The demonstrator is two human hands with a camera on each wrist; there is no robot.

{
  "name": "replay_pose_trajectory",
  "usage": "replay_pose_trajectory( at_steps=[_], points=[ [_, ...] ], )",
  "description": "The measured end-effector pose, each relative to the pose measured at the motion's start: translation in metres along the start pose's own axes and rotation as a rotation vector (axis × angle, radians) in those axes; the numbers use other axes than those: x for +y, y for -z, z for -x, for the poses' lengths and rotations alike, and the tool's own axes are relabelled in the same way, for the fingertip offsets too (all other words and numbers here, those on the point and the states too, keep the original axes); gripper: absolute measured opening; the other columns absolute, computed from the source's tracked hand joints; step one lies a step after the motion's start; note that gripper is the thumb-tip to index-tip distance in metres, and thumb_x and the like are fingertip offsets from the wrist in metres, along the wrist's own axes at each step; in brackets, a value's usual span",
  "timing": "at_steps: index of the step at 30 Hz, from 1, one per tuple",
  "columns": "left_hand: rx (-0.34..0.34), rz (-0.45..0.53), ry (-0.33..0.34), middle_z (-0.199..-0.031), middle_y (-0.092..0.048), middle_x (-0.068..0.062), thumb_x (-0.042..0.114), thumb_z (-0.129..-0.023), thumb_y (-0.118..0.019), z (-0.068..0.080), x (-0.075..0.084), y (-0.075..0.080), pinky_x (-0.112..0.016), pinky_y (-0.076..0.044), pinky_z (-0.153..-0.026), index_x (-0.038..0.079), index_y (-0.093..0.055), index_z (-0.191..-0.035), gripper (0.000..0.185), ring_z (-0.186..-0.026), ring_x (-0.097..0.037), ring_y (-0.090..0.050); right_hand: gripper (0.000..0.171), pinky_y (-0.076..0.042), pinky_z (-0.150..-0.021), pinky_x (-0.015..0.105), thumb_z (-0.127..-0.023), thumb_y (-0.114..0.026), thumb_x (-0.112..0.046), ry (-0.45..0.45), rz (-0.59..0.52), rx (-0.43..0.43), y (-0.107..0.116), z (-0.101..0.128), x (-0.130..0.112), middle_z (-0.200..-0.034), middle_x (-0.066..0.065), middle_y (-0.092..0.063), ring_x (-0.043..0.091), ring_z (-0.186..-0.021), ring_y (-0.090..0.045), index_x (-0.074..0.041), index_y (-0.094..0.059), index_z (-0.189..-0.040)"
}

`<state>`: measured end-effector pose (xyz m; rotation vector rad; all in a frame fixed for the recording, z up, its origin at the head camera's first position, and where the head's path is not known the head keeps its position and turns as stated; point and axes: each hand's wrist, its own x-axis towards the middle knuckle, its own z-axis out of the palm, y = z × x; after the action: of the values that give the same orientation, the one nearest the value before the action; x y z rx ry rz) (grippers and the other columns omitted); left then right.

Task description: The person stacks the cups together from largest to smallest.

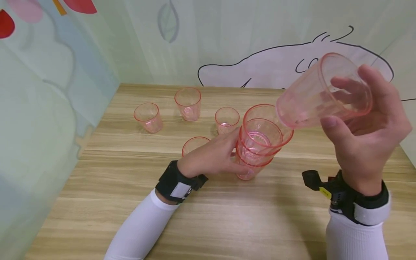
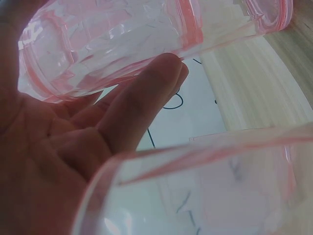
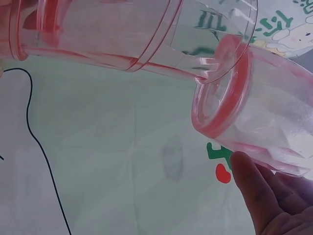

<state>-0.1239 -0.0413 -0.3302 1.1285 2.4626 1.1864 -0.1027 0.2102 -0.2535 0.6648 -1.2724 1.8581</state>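
The right hand [image 1: 364, 133], raised above the pale wooden counter [image 1: 227, 216] with its wrist bent back, grips a clear pink plastic cup [image 1: 321, 94] tipped on its side, base toward the stack of nested pink plastic cups [image 1: 260, 142]. The left hand [image 1: 214, 153], forearm stretched low across the counter, wraps its fingers around that tilted stack. Four loose pink cups [image 1: 188, 103] stand behind it.

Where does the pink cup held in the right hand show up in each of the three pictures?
Head: held cup upper right, tilted, in the right hand.
Left wrist: probably the rim along the bottom.
Right wrist: right side, base toward camera.
Shared landmark: the stack of cups.
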Motion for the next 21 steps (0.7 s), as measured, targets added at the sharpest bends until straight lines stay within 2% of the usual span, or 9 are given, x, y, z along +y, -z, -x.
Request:
replay_pose_trajectory(
  at_steps=[7,13,21],
  points=[
    [0.002,0.001,0.002,-0.131,-0.055,0.008,0.036,-0.075,-0.089,0.0002,0.0009,0.0000,-0.022,-0.042,-0.101,0.015,-0.044,-0.142,0.083,-0.114,-0.003,-0.052,0.072,-0.058,-0.084,0.037,-0.051,-0.099,-0.006,0.011,-0.050,0.023,-0.0072,0.0016,0.0008,-0.099,0.032,-0.066,0.036,-0.095,-0.068,0.015,-0.063,-0.109],
    [0.010,0.013,-0.006,-0.132,-0.054,0.009,0.036,-0.075,-0.089,-0.0002,0.0005,-0.0005,-0.022,-0.041,-0.102,0.016,-0.043,-0.143,0.085,-0.116,-0.003,-0.051,0.074,-0.059,-0.082,0.036,-0.051,-0.100,-0.008,0.011,-0.032,0.011,-0.0088,0.0024,-0.0008,-0.100,0.033,-0.067,0.037,-0.097,-0.068,0.015,-0.062,-0.110],
    [0.005,0.011,-0.016,-0.131,-0.055,0.008,0.035,-0.075,-0.089,-0.0009,-0.0002,-0.0006,-0.022,-0.042,-0.101,0.015,-0.044,-0.142,0.083,-0.114,-0.003,-0.052,0.076,-0.060,-0.071,0.028,-0.052,-0.101,-0.012,0.024,-0.018,-0.016,-0.0103,0.0042,-0.0010,-0.102,0.033,-0.066,0.038,-0.097,-0.068,0.015,-0.062,-0.111]
  ],
)
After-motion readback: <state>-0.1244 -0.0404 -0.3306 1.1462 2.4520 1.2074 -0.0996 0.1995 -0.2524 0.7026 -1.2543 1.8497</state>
